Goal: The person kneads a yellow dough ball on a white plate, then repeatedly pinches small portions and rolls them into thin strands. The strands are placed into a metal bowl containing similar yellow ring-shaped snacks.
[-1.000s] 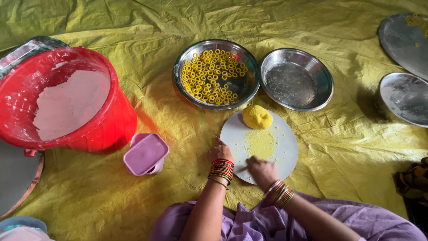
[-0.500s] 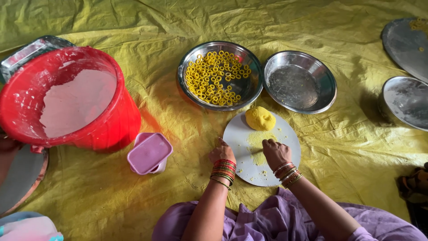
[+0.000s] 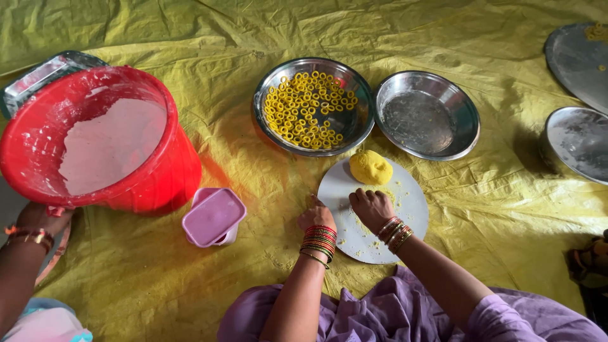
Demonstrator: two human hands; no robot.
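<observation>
Covering the floor was a creased yellow plastic sheet (image 3: 443,38). Centre-front lay a round white board (image 3: 405,196), a yellow dough lump (image 3: 370,166) at its far edge, roundish, no clear long axis. Left hand (image 3: 315,215) and right hand (image 3: 372,207) pressed curled on the board; what they gripped could not be told.

Home floor food-prep spot: I sit on yellow tarp (image 3: 253,31) w/ steel bowls (image 3: 425,114), red flour bucket (image 3: 101,145), dough ball (image 3: 370,167) on round board (image 3: 405,215).
</observation>
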